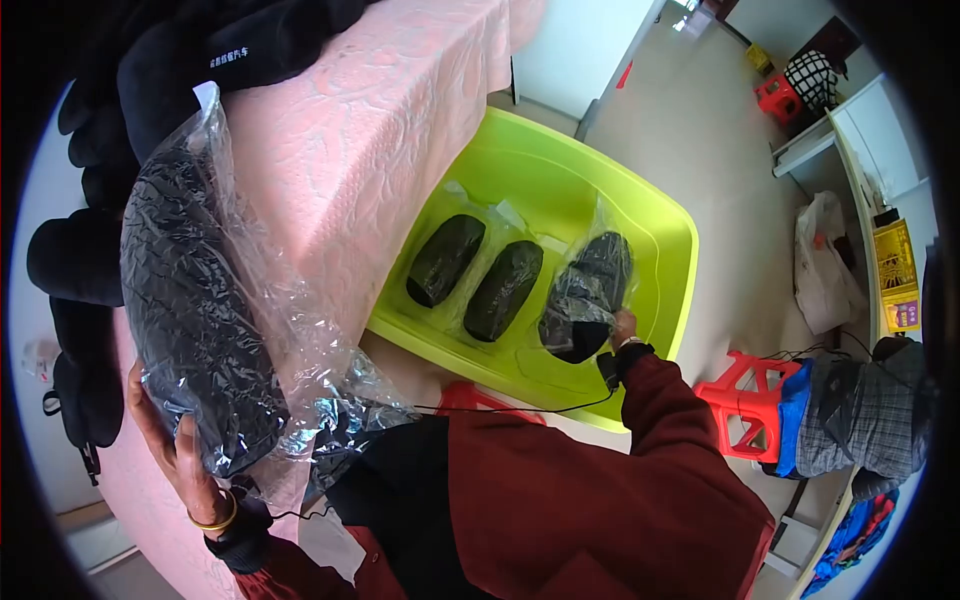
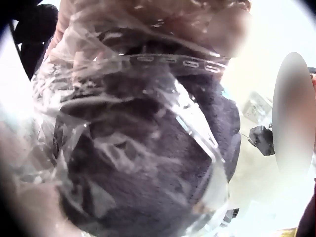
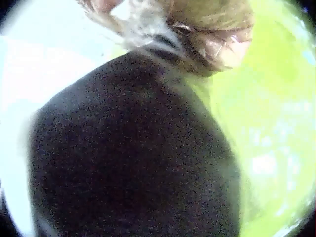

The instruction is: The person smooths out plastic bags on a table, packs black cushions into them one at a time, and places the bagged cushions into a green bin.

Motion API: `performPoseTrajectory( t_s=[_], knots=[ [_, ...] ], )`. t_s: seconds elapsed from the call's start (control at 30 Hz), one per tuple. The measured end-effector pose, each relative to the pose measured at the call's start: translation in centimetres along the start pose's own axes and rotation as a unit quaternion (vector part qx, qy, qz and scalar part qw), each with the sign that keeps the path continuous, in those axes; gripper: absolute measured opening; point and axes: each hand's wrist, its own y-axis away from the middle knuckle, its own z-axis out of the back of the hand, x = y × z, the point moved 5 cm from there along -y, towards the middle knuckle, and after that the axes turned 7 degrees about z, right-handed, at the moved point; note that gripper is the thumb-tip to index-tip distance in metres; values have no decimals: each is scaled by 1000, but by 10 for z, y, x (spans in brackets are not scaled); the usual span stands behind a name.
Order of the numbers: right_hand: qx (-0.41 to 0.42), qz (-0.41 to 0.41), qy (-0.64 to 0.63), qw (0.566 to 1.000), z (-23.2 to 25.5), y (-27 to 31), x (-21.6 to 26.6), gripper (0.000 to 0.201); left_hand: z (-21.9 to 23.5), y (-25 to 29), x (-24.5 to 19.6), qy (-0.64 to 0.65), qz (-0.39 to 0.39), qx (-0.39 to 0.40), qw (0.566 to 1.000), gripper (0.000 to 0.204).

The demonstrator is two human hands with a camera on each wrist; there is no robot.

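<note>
A long black plush cushion in a clear plastic bag lies at the left of the head view, over the pink-covered table's edge. My left hand grips its lower end, thumb apart from the fingers; the left wrist view shows that hand above the bagged cushion's end. Inside the green tub my right hand pinches the edge of another bagged black cushion. Close up, the right hand's fingers hold plastic at the top of dark fabric.
Two more bagged black cushions lie in the green tub. Unbagged black cushions pile up at the far left of the pink cloth. Red stools stand right of and below the tub; a thin cable crosses near my waist.
</note>
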Motion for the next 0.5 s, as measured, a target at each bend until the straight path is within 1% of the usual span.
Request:
performPoseTrajectory(
  t_s=[0.03, 0.07, 0.17, 0.27, 0.3, 0.33, 0.37, 0.4, 0.5],
  knots=[
    [68, -52, 22, 996, -21, 2, -17, 21, 0, 2, 0, -3, 2, 2, 1000, 72],
    [71, -53, 20, 996, -35, 2, -17, 21, 0, 2, 1, 9, 13, 2, 1000, 72],
    [-46, -158, -91, 982, -61, 9, -23, 19, -1, 1, 4, 36, 32, 4, 999, 74],
    [-166, -251, -194, 933, -78, 10, -26, 18, -2, 4, 1, 22, 23, -9, 999, 76],
    [-165, -249, -196, 934, -85, 2, -19, 18, -3, 6, 0, 20, 24, -11, 999, 76],
    [-200, -268, -315, 888, -96, -7, -14, 17, -3, 8, -2, 15, 27, -14, 999, 77],
    [-230, -284, -429, 826, -105, -17, -9, 19, -4, 7, -4, 11, 30, -16, 999, 77],
    [-227, -283, -431, 826, -110, -24, -5, 19, -3, 8, -6, 7, 31, -18, 999, 78],
    [-78, -358, -326, 871, -116, -47, 2, 34, -4, 8, -4, 29, 46, -15, 998, 81]
  ],
)
